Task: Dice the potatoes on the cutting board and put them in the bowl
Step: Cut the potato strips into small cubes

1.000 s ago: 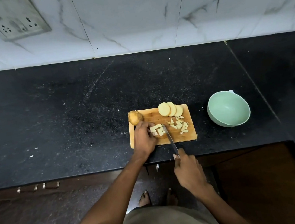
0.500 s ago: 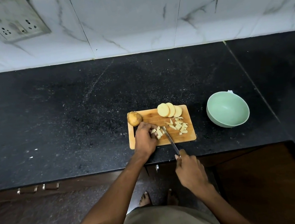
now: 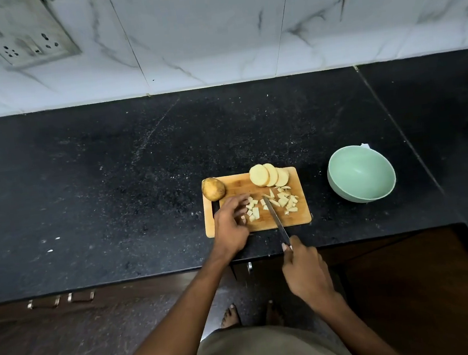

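Observation:
A wooden cutting board lies on the black counter. A whole potato sits at its far left corner, and three round potato slices lean together at its far edge. Several diced potato pieces are scattered across the middle. My left hand rests on the board's left part, fingers loosely spread beside a few pieces. My right hand grips the handle of a knife, whose blade lies among the pieces. A light green bowl stands to the right of the board, holding nothing.
The black counter stretches wide to the left and behind the board. A marble-tiled wall with a socket plate rises at the back. The counter's front edge runs just under my hands, with dark cabinets and my feet below.
My left hand has let go of the stacked potato strips and spread its fingers. The strips now lie as loose cut pieces, and the knife blade has shifted slightly right.

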